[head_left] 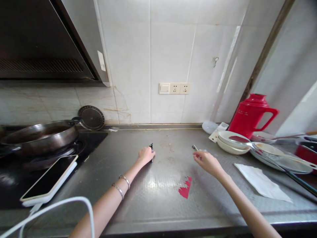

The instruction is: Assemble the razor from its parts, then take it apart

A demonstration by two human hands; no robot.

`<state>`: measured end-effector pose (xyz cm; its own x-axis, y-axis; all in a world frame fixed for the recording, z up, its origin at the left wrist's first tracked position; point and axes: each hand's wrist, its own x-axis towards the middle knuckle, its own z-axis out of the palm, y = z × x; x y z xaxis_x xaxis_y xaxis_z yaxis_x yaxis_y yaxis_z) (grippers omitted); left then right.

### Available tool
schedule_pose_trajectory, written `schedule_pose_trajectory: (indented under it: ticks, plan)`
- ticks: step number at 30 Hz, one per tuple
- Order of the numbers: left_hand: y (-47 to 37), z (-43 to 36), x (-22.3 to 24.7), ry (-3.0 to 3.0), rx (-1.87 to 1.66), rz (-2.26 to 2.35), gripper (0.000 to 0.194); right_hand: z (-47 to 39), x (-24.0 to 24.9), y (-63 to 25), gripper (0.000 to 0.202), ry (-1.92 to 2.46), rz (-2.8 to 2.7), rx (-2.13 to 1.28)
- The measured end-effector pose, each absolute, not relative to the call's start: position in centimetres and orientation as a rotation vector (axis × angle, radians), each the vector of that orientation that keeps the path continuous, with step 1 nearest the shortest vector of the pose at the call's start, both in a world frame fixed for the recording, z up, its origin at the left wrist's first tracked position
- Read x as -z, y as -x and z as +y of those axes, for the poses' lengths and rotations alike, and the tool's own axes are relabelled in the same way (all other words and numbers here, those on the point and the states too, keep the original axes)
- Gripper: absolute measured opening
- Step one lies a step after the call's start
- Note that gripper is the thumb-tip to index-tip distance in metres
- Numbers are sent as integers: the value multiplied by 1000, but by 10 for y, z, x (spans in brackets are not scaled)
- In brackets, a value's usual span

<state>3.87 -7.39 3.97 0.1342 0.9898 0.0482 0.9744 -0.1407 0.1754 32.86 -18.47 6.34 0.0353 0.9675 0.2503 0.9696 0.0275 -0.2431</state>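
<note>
My left hand is closed around a small black-and-silver object over the middle of the metal counter. Its ends show above and below my fingers, but its kind is not clear. To the right, my right hand has its fingers curled together. A thin silver stick-like piece with a dark tip pokes out beyond those fingertips, its other end hidden by the hand. Between my forearms lies a torn scrap of red paper with a ragged left edge, touched by neither hand.
At left a steel pan sits on the black stove, near a phone with a white cable. Right of me are stacked bowls, a red thermos jug, plates and a white napkin.
</note>
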Motion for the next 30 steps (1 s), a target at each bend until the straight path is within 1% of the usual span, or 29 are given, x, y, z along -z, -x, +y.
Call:
schedule_pose_trajectory:
  ticks: [4,7,11,17,23,30]
  plan:
    - [-35,-75,-38,-2275,-279,1985,48,-178,-67,-348,27,2279,-1817,44]
    - [-32,-77,-35,-2250,-286,1985,44,-171,-64,-363,30,2396,-1782,31]
    - [-30,-78,-32,-2225,-301,1990,39,-160,-58,-372,33,2442,-1828,-40]
    - [-30,-76,-30,-2169,-378,1997,40,-152,-53,-368,33,2470,-1840,-91]
    - [-30,-73,-30,-2167,-372,2001,38,-151,-53,-360,29,2493,-1882,-108]
    - [-28,-70,-31,-2164,-404,1997,44,-149,-49,-349,32,2483,-1960,-76]
